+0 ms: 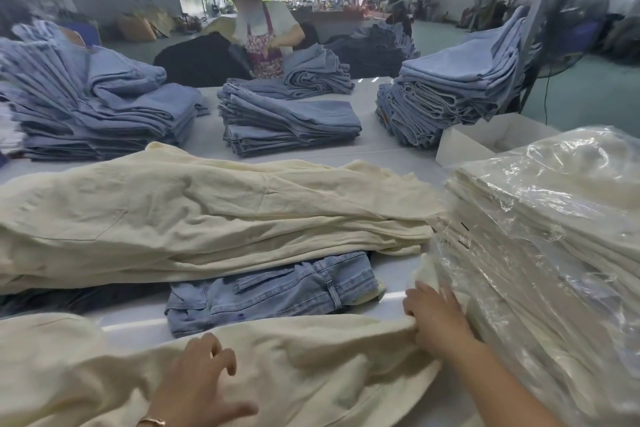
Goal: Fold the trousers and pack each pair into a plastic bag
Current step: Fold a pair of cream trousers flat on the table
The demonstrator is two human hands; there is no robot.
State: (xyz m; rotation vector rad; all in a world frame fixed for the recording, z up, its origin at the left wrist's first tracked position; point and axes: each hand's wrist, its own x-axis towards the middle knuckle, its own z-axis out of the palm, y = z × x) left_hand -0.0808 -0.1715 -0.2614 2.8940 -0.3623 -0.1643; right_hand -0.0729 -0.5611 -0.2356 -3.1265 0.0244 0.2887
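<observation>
- Cream trousers (311, 357): spread on the near tabletop (138, 324).
- Left hand (197, 378): fingers spread, loosely bent, resting on the cloth.
- Right hand (436, 315): fingers pinch the trousers' edge, beside bagged stack (554, 236).

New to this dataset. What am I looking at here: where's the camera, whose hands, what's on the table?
There is no robot here. One wide-angle camera sits on a person's head and looks forward and down, so the two hands at the bottom are the wearer's own. The left hand rests with spread fingers on a pair of cream trousers lying across the near edge of the table. The right hand grips a bunched edge of the same trousers. To the right is a stack of bagged cream trousers in clear plastic. Behind the hands lie a folded pair of blue jeans and a pile of unfolded cream trousers. Further back are stacks of blue jeans, and another worker stands at the far side.
</observation>
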